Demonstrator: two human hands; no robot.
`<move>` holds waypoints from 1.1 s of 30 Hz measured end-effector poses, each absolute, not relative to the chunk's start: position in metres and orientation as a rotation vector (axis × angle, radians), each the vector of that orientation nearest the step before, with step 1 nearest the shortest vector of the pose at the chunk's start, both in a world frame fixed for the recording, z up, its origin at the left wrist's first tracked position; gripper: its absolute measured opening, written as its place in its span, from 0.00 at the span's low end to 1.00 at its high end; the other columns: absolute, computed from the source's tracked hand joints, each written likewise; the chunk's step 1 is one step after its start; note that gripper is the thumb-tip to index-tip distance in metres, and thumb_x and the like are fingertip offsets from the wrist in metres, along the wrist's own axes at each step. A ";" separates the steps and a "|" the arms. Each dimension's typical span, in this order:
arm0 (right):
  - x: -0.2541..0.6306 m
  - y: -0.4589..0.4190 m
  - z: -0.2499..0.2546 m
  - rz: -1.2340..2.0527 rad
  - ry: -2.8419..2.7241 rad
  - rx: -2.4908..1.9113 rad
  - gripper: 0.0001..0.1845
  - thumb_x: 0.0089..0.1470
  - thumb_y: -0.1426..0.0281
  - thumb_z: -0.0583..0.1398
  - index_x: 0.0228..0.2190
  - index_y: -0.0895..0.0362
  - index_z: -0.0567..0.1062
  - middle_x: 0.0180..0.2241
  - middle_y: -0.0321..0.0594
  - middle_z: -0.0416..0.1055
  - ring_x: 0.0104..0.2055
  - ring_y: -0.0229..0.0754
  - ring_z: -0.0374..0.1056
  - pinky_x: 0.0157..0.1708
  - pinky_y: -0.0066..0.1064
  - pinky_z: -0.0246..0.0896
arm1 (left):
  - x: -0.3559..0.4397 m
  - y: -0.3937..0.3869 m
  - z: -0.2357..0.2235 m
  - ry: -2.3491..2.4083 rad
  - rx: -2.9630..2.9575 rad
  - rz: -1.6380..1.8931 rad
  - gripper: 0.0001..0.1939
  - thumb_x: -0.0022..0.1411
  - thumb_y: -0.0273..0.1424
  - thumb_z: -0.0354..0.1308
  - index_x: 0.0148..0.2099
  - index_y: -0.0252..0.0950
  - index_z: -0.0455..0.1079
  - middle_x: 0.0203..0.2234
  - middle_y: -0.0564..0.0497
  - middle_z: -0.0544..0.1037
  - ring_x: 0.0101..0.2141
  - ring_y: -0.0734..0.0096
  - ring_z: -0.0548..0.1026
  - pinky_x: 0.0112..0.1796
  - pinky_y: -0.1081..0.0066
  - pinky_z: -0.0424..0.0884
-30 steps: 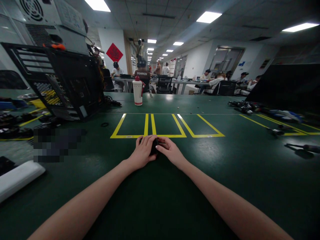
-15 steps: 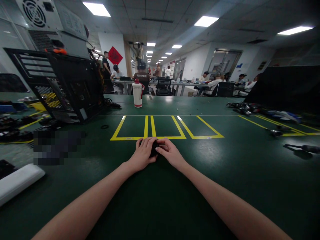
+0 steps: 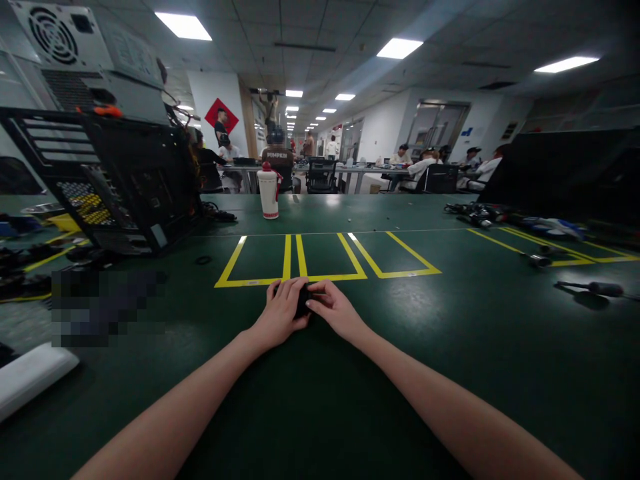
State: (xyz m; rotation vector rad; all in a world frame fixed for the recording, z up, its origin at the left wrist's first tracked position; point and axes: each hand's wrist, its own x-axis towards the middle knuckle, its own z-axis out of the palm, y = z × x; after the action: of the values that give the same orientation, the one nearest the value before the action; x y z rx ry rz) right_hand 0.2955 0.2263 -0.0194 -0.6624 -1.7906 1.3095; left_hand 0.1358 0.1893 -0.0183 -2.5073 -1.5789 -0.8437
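Observation:
Between my hands, on the green table point(image 3: 320, 400), is a small black object point(image 3: 303, 304), mostly covered by my fingers, so its kind cannot be made out. My left hand point(image 3: 279, 313) is wrapped over its top and left side. From the right, my right hand point(image 3: 337, 311) pinches at the object's edge with thumb and fingertips. Just beyond my fingers run yellow tape outlines point(image 3: 333, 277) on the tabletop. A thin black ring point(image 3: 203, 260) lies flat on the table, left of the tape.
A black computer case point(image 3: 150, 193) with a grey power supply point(image 3: 65, 40) on top stands at the left. A white and red cup point(image 3: 269, 193) stands at the back. To the right lie a screwdriver point(image 3: 600, 289) and dark parts point(image 3: 537, 260). A white object point(image 3: 35, 377) lies near left.
The camera view has shifted slightly, so the scene sits lower and further left. Both hands stay on the black object with little visible movement. In the background a standing person has come into view.

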 end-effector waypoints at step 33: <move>0.291 0.227 -0.022 1.216 -1.786 -0.679 0.12 0.48 0.72 0.56 0.38 0.54 0.67 0.40 0.38 0.66 0.47 0.41 0.63 0.49 0.38 0.58 | 0.135 0.189 -0.019 -1.593 -2.494 -0.851 0.31 0.51 0.29 0.54 0.56 0.37 0.46 0.50 0.44 0.60 0.52 0.60 0.58 0.53 0.55 0.46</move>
State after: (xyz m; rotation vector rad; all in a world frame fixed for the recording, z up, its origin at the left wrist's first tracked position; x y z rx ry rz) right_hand 0.2915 0.2269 -0.0223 -0.6789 -1.7860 1.2161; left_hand 0.1352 0.1895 -0.0194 -2.4936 -1.5928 -0.8507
